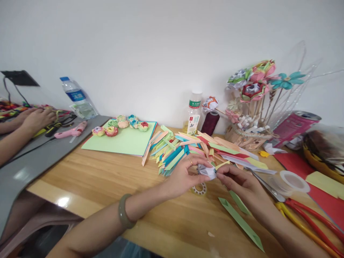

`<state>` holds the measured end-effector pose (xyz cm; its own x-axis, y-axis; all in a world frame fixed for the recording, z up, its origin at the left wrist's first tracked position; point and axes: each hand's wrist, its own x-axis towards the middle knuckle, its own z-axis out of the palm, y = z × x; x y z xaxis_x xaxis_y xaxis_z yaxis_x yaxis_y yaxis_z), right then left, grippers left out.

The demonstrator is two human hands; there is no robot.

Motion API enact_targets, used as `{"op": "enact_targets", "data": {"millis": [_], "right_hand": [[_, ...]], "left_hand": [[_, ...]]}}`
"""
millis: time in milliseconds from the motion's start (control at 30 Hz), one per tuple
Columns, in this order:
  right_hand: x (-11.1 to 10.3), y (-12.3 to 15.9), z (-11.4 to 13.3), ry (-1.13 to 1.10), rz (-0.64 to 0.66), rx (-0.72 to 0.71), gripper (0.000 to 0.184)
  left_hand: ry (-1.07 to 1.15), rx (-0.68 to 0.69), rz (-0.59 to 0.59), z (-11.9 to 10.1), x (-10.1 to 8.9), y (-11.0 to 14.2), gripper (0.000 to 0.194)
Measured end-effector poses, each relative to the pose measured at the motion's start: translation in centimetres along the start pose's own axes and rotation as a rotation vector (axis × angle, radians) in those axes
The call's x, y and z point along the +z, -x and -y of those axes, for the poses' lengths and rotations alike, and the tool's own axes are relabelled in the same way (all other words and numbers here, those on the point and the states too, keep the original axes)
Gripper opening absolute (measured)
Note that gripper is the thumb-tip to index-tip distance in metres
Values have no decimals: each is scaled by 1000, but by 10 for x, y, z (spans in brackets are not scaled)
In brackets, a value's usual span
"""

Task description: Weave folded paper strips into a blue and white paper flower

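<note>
My left hand [185, 176] pinches a small white folded paper flower [208, 172] between thumb and fingers, above the wooden table. From the other side, the fingertips of my right hand [239, 180] close on the flower's right edge, where a bit of blue shows. Just beyond both hands lies a heap of folded paper strips [174, 152] in many colours. A roll of clear tape [199, 188] rests below the flower, partly hidden by my left hand. Near my right wrist are a long green paper strip [242, 223] and another green strip [239, 202].
Red-and-yellow-handled scissors [309, 218] and a wide tape roll [295, 181] are at the right. Paper flowers [111, 131] sit on green sheets [120, 146]. A bottle [195, 111], thread spool [210, 123] and flower basket [243, 138] stand behind. Another person's hands [40, 120] work at left, near a pink glue gun [71, 130].
</note>
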<state>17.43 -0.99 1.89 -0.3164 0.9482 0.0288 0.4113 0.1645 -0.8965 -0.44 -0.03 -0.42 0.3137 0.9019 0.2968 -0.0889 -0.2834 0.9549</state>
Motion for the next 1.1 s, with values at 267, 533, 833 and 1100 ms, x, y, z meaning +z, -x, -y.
{"op": "enact_targets", "data": {"millis": [267,533,833,1100], "right_hand": [[-2,-4,3,-35,60,85,26],[-5,-7,-11,-202,82,176,30],[-6,-5,-12,-72,33,147,27],[-6,-5,-7,-70,39,109,28]], "left_hand": [[-294,221,-28,-1,1,4,20],[-286,242,-51,1,2,4,20],[-266,188,-19,-2,2,5,20],[-203,191,-3,-2,4,7,19]]}}
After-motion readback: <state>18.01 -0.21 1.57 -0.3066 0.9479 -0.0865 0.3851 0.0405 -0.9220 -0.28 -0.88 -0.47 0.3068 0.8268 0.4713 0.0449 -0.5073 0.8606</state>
